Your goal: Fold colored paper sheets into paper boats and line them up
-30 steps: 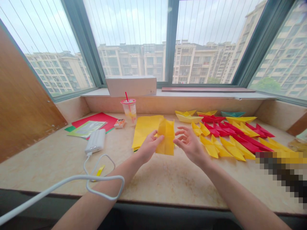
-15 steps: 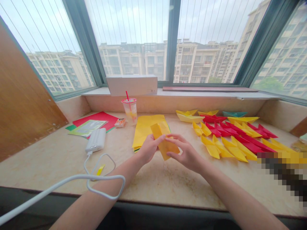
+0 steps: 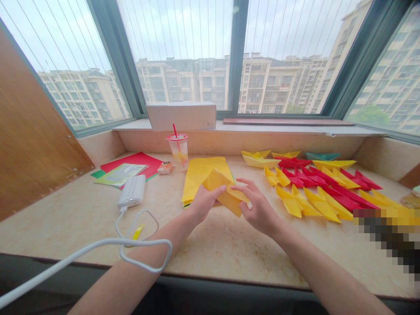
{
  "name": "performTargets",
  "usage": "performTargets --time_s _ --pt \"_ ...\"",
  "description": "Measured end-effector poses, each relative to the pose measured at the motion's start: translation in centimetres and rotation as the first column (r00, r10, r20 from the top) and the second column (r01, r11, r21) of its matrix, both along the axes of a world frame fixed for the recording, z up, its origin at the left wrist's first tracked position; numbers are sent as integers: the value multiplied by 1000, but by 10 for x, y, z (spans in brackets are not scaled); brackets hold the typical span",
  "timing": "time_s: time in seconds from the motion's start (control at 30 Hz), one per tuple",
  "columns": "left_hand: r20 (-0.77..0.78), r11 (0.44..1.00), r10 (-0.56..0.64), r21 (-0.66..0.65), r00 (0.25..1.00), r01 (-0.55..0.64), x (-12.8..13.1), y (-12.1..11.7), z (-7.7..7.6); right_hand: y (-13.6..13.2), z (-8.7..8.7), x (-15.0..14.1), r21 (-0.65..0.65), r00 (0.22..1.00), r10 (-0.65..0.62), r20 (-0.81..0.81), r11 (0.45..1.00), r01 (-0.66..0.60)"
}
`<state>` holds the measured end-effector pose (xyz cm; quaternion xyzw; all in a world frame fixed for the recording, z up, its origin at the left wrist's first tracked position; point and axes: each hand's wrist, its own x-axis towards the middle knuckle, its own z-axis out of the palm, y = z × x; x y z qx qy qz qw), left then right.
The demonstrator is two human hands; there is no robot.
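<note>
A folded sheet of yellow origami paper (image 3: 228,197) sits between my two hands, a little above the stack of yellow paper sheets (image 3: 200,177). My left hand (image 3: 206,203) pinches its left side, with the thumb on top. My right hand (image 3: 259,205) lies over its right side, fingers spread across the fold. Part of the sheet is hidden by my fingers. To the right, rows of folded yellow paper boats (image 3: 321,205) and red paper boats (image 3: 341,194) lie on the marble sill, out of reach of my fingers.
A white power bank (image 3: 131,191) with a white cable (image 3: 82,249) lies left of my hands. Behind it are red paper sheets (image 3: 131,161) and a plastic cup with a red straw (image 3: 177,152). A white box (image 3: 181,116) stands on the ledge below the window.
The yellow paper has gone from upright between my hands to tilted and lower. It is now folded over, and my right hand has closed in on it.
</note>
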<state>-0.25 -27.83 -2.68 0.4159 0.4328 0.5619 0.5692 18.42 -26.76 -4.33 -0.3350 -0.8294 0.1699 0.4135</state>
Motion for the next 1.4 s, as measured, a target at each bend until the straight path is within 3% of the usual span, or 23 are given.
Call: performTargets --time_s 0.23,0.5,0.73,0.93,1.17,1.27,1.4 --pt "-16 999 -38 9 999 39 0 0 -2 3 0 3 5 1000 -6 -9 1000 7" --pt "-73 997 -65 29 995 67 -1 3 -10 5 1 0 12 977 -53 -206 998 57" --pt "-80 996 -85 31 993 87 0 0 -4 5 3 -2 6 976 -56 -211 998 58" --pt "-190 974 -87 188 978 123 1 0 -5 8 0 -2 -104 958 -118 -262 990 93" --pt "-337 965 -52 225 940 134 2 1 -11 5 2 -4 -247 943 -203 -262 959 138" --pt "-336 969 -35 219 941 114 2 1 -11 7 -2 -6 -329 917 -205 -343 940 87" --pt "-236 974 1 222 972 53 1 3 -9 10 -3 -7 -406 860 -149 -487 911 -72"
